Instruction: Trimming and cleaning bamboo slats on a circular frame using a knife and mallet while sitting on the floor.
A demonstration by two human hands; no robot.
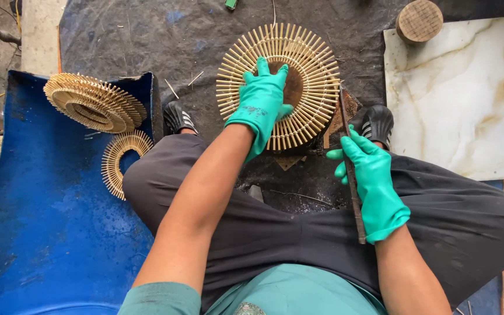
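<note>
Dark tarp point(147, 35) on rough ground — bamboo disc point(313, 64) at upper centre.
Left hand point(262, 102) flat, fingers spread, pressing disc; right hand point(368, 181) closed round long blade point(350, 166), tip at disc's right rim. Finished discs point(94, 104) stacked upper left on blue sheet point(48, 221) — one underway. Marble slab point(462, 93) hems right; room above.

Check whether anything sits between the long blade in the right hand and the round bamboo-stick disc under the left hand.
Nothing visible stands between them. The right hand holds the blade upright, its tip at the right edge of the bamboo disc. The left hand presses flat on the disc's middle, left of the blade.
</note>
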